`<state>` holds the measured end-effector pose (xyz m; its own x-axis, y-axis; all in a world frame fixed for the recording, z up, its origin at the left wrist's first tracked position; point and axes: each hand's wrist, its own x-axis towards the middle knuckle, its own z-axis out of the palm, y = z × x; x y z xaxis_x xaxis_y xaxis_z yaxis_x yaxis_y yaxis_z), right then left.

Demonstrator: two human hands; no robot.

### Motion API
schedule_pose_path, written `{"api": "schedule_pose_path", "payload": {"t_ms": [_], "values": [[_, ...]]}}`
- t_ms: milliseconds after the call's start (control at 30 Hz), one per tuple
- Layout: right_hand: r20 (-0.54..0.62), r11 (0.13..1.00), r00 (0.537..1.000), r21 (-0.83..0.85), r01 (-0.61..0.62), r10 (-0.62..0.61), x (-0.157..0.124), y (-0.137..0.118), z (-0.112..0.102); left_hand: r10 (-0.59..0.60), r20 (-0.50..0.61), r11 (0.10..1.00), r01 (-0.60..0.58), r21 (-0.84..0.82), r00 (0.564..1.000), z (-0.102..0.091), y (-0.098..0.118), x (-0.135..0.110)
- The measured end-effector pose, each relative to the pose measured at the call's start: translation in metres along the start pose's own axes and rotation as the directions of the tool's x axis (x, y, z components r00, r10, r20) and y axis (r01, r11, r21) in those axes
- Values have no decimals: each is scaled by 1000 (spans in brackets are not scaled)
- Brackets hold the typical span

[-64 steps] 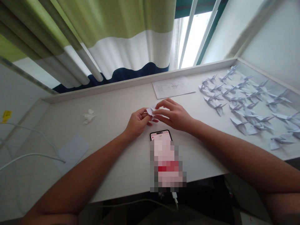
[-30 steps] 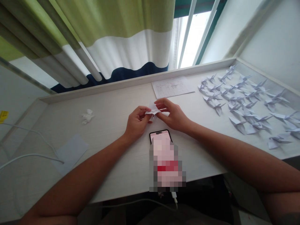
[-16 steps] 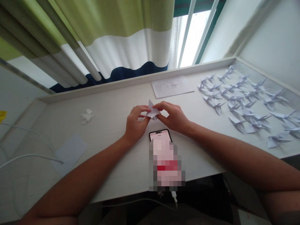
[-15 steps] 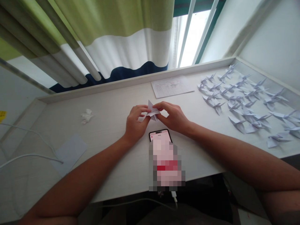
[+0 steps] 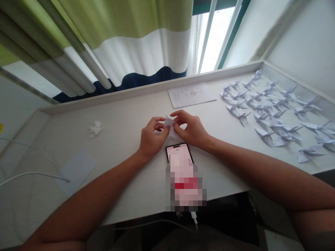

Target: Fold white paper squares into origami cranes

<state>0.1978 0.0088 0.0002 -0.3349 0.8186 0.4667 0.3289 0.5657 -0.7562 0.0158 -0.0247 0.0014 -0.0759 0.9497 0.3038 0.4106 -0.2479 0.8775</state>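
Observation:
A small folded piece of white paper (image 5: 170,125) is held up between my two hands over the white desk (image 5: 125,115). My left hand (image 5: 154,134) pinches its left side between thumb and fingers. On the other side my right hand (image 5: 191,128) grips the right edge, thumb in front and its index finger raised over the top. The paper comes to a point at the top, and its far side is hidden. Just below the hands lies a phone (image 5: 179,150) with a lit pink screen, most of it blurred out.
Several folded paper cranes (image 5: 269,104) cover the desk's right side. A printed sheet (image 5: 192,95) lies near the back ledge. To the left are a crumpled tissue (image 5: 95,129), a square of white paper (image 5: 81,170) and white cables (image 5: 34,174). A charging plug (image 5: 193,216) hangs below the phone.
The folded paper has been turned in my fingers: its spread lower flaps now show as a narrower, flatter shape. My right index finger has lifted off the paper's front.

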Motion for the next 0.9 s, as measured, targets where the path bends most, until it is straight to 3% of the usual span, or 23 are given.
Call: {"api": "schedule_pose_path", "payload": {"t_ms": [167,367,667,900], "values": [[22,996,997,49,-70,69,1,1,1,-62,5,995,62,-82,998,-1,-5,4],[24,998,997,-7,-69,69,0,2,3,-30,50,989,37,-142,998,0,-10,8],[58,997,995,14,-80,79,-1,-5,0,-104,96,990,112,-86,990,-4,-8,10],[1,991,991,22,-131,131,0,-4,1,-129,140,969,155,-194,982,-2,-16,11]]}}
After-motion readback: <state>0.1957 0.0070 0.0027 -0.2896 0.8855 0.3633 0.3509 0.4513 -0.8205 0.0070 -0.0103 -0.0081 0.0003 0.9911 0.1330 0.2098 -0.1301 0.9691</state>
